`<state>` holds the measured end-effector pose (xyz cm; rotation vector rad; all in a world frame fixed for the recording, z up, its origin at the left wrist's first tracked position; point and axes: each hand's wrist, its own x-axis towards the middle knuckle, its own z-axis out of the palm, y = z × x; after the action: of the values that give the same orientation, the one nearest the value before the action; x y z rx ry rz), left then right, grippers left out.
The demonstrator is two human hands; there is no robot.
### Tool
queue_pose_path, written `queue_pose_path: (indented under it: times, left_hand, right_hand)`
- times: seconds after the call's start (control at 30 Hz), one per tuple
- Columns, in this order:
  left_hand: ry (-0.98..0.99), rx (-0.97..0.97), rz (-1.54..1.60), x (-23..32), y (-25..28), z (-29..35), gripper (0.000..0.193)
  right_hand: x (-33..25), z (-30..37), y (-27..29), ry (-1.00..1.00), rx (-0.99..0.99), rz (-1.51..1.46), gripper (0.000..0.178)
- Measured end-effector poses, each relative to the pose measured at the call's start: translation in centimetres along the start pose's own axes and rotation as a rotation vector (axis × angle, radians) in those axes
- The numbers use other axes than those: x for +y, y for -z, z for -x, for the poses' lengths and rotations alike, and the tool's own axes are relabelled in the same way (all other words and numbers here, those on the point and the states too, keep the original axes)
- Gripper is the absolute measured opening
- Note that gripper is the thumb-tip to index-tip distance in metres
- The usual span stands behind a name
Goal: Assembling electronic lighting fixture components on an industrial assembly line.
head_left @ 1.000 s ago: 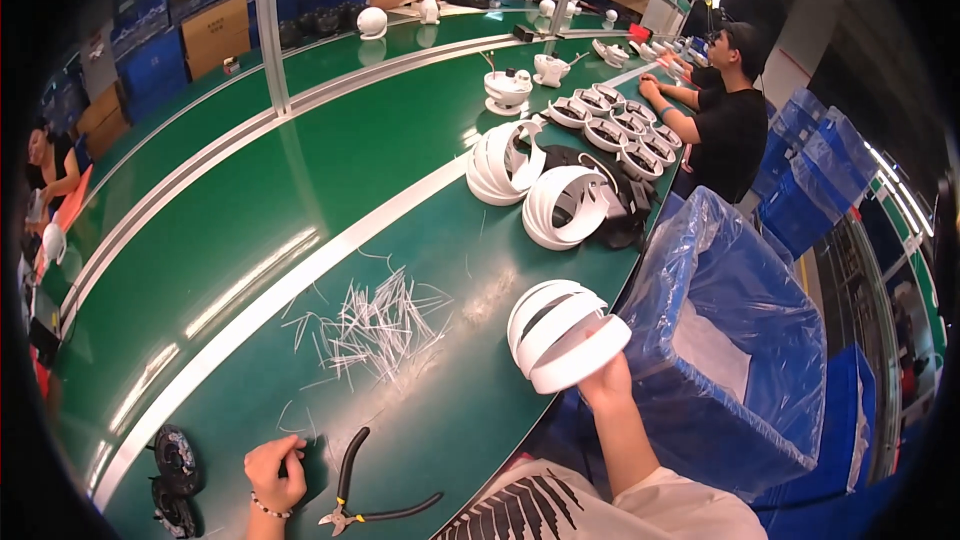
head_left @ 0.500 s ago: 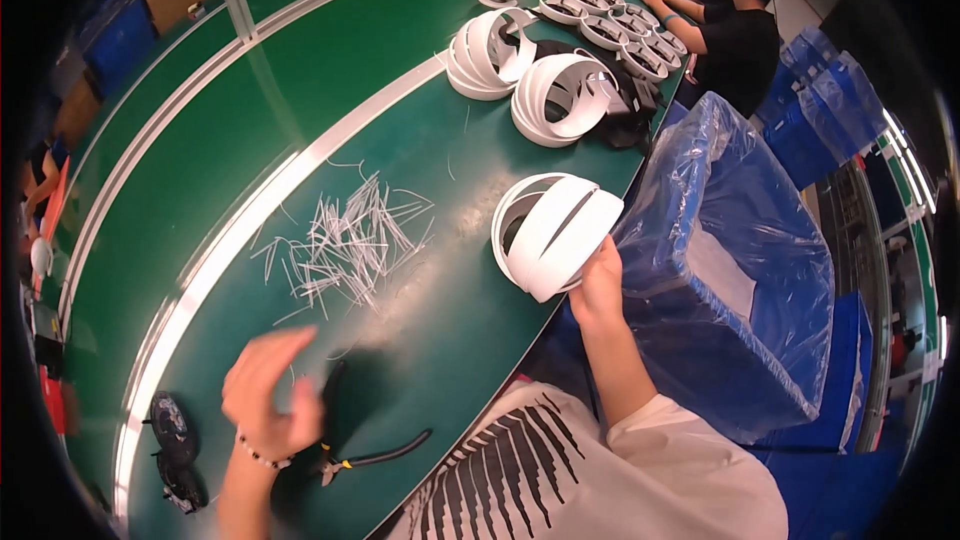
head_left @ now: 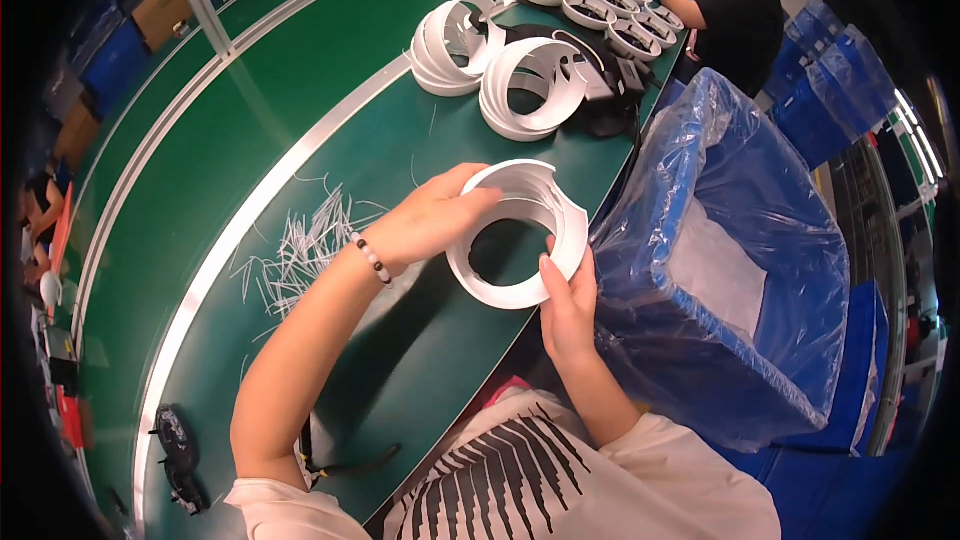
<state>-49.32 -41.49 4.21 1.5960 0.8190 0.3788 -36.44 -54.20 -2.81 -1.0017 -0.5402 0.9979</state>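
Note:
Between both hands is a stack of white plastic rings (head_left: pixel 500 293), its round opening facing me and a notch in its upper right rim. My left hand (head_left: pixel 430 220) grips the upper left rim, thumb over the edge. My right hand (head_left: pixel 572 305) holds the lower right side, thumb inside the rim. Past the left forearm lies a heap of white plastic strips (head_left: pixel 305 250) on the green table (head_left: pixel 400 370). Cutting pliers (head_left: pixel 350 468) with dark handles rest by my left elbow, partly hidden by the arm.
More white ring stacks (head_left: pixel 532 120) stand farther up the table, beside black parts (head_left: pixel 605 90). Behind them sit several round white frames (head_left: pixel 590 10). A blue bin lined with clear plastic (head_left: pixel 690 310) stands at the right. A co-worker (head_left: pixel 740 20) sits at the far end.
My left hand has moved from above the pliers up to the ring stack and taken hold of it. The stack has turned so its opening faces me.

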Motion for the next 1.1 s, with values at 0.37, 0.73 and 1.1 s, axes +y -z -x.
queue_pose_path:
  times: [0.37, 0.73, 1.1]
  left_hand:
    - [0.340, 0.084, 0.505, -0.8, -4.2, 1.5, 0.058]
    - [0.142, 0.242, 0.625, 0.8, -9.7, -8.9, 0.071]
    - [-0.457, 0.357, 0.081, -2.1, -8.8, -3.4, 0.070]
  right_hand:
    - [1.7, -2.3, 1.7, 0.481, 0.136, 0.083, 0.056]
    - [-7.9, 8.8, 5.2, 0.695, -0.504, 1.001, 0.082]
    - [-17.1, -6.2, 13.0, 0.115, -0.644, 1.217, 0.023]
